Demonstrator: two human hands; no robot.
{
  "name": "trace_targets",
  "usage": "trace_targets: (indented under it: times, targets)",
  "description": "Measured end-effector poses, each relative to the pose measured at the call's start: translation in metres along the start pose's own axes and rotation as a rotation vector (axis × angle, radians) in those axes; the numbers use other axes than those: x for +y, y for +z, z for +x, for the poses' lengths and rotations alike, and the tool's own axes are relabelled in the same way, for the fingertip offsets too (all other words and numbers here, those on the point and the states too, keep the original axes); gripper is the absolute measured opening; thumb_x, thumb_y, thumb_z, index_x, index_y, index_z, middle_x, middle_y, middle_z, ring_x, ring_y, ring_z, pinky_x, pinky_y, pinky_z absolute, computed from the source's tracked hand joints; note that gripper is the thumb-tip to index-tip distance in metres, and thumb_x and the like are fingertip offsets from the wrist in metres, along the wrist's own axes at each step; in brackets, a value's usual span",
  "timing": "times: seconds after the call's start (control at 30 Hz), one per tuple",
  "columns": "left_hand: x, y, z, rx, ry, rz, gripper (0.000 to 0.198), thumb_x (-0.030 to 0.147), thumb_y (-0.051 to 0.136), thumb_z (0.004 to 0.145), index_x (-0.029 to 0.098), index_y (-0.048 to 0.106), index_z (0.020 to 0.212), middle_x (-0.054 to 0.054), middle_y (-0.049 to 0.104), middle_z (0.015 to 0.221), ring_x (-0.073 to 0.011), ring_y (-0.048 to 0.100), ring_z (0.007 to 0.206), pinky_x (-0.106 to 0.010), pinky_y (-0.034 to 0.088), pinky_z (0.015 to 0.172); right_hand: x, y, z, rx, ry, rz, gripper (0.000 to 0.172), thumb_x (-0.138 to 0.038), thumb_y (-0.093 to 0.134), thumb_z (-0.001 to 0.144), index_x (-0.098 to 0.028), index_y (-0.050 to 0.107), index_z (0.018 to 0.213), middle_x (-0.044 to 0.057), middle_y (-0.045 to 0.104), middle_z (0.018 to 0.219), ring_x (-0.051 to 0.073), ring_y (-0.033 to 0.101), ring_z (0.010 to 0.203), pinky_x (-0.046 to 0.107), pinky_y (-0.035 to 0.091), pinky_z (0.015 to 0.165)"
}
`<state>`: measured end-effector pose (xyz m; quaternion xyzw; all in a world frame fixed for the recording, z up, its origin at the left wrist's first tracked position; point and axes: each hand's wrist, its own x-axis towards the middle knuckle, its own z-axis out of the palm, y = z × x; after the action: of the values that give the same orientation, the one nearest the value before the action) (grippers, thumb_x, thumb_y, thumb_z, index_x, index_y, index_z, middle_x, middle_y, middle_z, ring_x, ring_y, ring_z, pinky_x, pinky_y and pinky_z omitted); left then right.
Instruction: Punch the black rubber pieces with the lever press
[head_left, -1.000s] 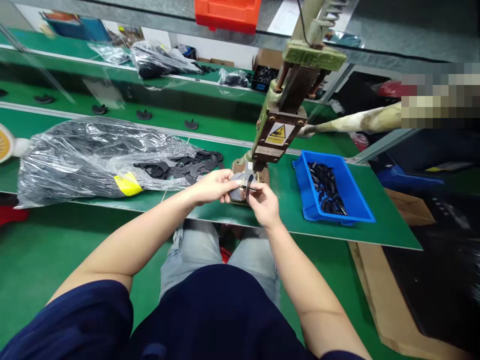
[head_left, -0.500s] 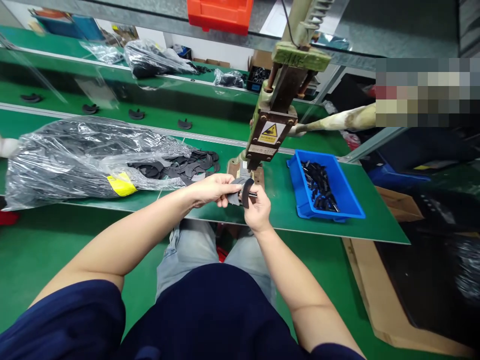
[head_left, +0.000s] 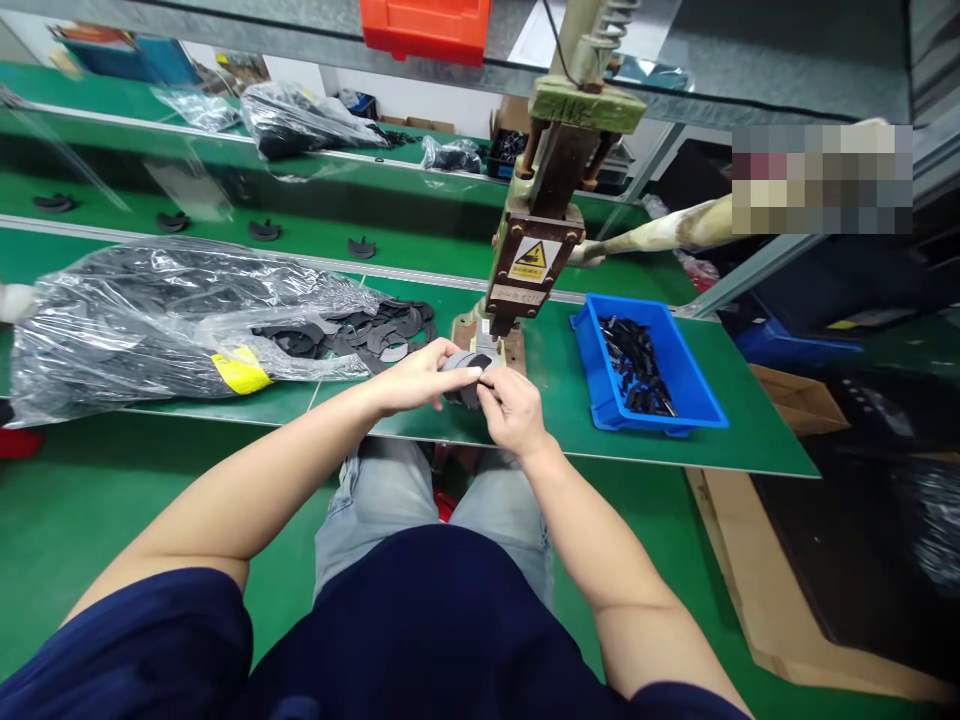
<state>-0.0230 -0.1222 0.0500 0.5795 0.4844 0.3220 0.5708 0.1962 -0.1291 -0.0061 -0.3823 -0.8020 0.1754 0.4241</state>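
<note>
In front of the press, my left hand (head_left: pixel 421 380) is closed on a flat grey curved piece (head_left: pixel 459 364), thumb on top. A black curved piece (head_left: pixel 482 360) lies against the grey one, near the thumb tip. My right hand (head_left: pixel 516 408) pinches at the right edge of the black piece; its fingertips partly hide what they grip. Just behind both hands stands the base of the hand press (head_left: pixel 512 350), with its ram (head_left: pixel 507 318) above. To the left, loose black curved pieces (head_left: pixel 394 330) spill from a clear plastic bag (head_left: pixel 172 290).
A blue bin (head_left: pixel 705 395) of small black parts stands right of the press on the green table (head_left: pixel 540 420). The press lever (head_left: pixel 675 228) reaches out to the right. Several curved parts (head_left: pixel 264 231) sit in a row behind. An orange bin (head_left: pixel 427 30) rests on the shelf above.
The black piece, held upright with a shiny pin showing, has tilted down against the grey piece. My right hand has turned inward, closer to my left fingers. The pin is out of sight.
</note>
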Motion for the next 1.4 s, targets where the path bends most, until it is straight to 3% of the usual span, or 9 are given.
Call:
trace_targets:
  times: [0.2, 0.33, 0.5, 0.67, 0.8, 0.93, 1.13, 1.27, 1.4]
  targets:
    - [-0.014, -0.010, 0.010, -0.121, -0.084, -0.165, 0.047, 0.054, 0.091, 0.081, 0.016, 0.064, 0.088, -0.001, 0.069, 0.071, -0.0128, 0.066, 0.056, -0.022, 0.053, 0.049, 0.002, 0.000, 0.000, -0.024, 0.027, 0.005, 0.024, -0.040, 0.056, 0.104, -0.025, 0.071, 0.115, 0.009, 0.078, 0.111, 0.022, 0.074, 0.105, 0.044, 0.062, 0.101]
    - [-0.037, -0.029, 0.034, 0.069, -0.139, -0.238, 0.036, 0.043, 0.087, 0.088, 0.014, 0.066, 0.089, -0.002, 0.070, 0.070, -0.0104, 0.066, 0.054, -0.018, 0.054, 0.048, 0.010, -0.010, -0.013, 0.011, 0.100, 0.002, 0.047, -0.041, 0.062, 0.101, -0.026, 0.058, 0.145, 0.014, 0.071, 0.139, 0.027, 0.071, 0.126, 0.051, 0.061, 0.111]
    - [-0.047, -0.055, 0.106, 0.361, -0.326, -0.372, 0.027, 0.024, 0.086, 0.091, 0.014, 0.061, 0.088, -0.004, 0.069, 0.071, -0.0115, 0.068, 0.054, -0.020, 0.058, 0.052, 0.014, -0.033, -0.039, 0.035, 0.144, 0.011, 0.039, -0.034, 0.060, 0.101, -0.029, 0.061, 0.140, 0.012, 0.072, 0.131, 0.026, 0.074, 0.117, 0.049, 0.066, 0.103]
    - [-0.016, -0.079, 0.196, 0.466, -0.235, -0.376, 0.023, 0.024, 0.081, 0.095, 0.013, 0.061, 0.095, -0.004, 0.069, 0.077, -0.0099, 0.070, 0.062, -0.019, 0.062, 0.065, 0.009, -0.053, -0.048, 0.009, 0.120, -0.006, 0.037, -0.030, 0.062, 0.100, -0.032, 0.065, 0.136, 0.010, 0.074, 0.128, 0.025, 0.076, 0.112, 0.046, 0.069, 0.097]
    - [-0.008, -0.089, 0.223, 0.512, -0.199, -0.310, 0.015, 0.021, 0.070, 0.102, 0.012, 0.060, 0.096, -0.007, 0.070, 0.085, -0.0109, 0.071, 0.068, -0.023, 0.063, 0.070, 0.026, -0.089, -0.057, 0.059, 0.182, -0.086, 0.035, -0.034, 0.063, 0.099, -0.033, 0.067, 0.135, 0.010, 0.074, 0.130, 0.025, 0.076, 0.114, 0.049, 0.068, 0.100]
    - [-0.031, -0.083, 0.194, 0.511, -0.160, -0.197, 0.015, 0.021, 0.076, 0.096, 0.014, 0.064, 0.098, -0.005, 0.071, 0.088, -0.0097, 0.067, 0.069, -0.020, 0.057, 0.066, 0.078, -0.153, -0.063, 0.129, 0.353, -0.271, 0.029, -0.043, 0.062, 0.100, -0.030, 0.072, 0.123, 0.009, 0.076, 0.126, 0.025, 0.076, 0.113, 0.048, 0.064, 0.104]
    - [-0.083, -0.063, 0.068, 0.497, 0.139, 0.345, 0.020, 0.038, 0.076, 0.094, 0.024, 0.076, 0.109, -0.006, 0.075, 0.100, -0.0200, 0.070, 0.087, -0.032, 0.060, 0.086, 0.178, -0.235, -0.031, -0.024, 0.596, -0.516, 0.042, -0.044, 0.088, 0.079, -0.019, 0.077, 0.110, 0.019, 0.077, 0.111, 0.029, 0.074, 0.095, 0.050, 0.061, 0.090]
    - [-0.115, -0.054, -0.008, 0.565, 0.220, 0.719, 0.025, 0.044, 0.065, 0.099, 0.029, 0.077, 0.114, -0.011, 0.073, 0.116, -0.0326, 0.070, 0.111, -0.047, 0.056, 0.106, 0.212, -0.239, -0.013, -0.178, 0.679, -0.570, 0.041, -0.050, 0.083, 0.087, -0.018, 0.074, 0.111, 0.011, 0.075, 0.109, 0.020, 0.072, 0.098, 0.040, 0.063, 0.090]
    - [-0.134, -0.051, -0.033, 0.564, 0.183, 0.848, 0.031, 0.044, 0.065, 0.096, 0.026, 0.077, 0.119, -0.015, 0.072, 0.131, -0.0397, 0.066, 0.128, -0.056, 0.050, 0.117, 0.217, -0.219, -0.007, -0.160, 0.624, -0.590, 0.043, -0.048, 0.066, 0.100, -0.020, 0.065, 0.132, 0.009, 0.068, 0.134, 0.020, 0.069, 0.118, 0.042, 0.063, 0.101]
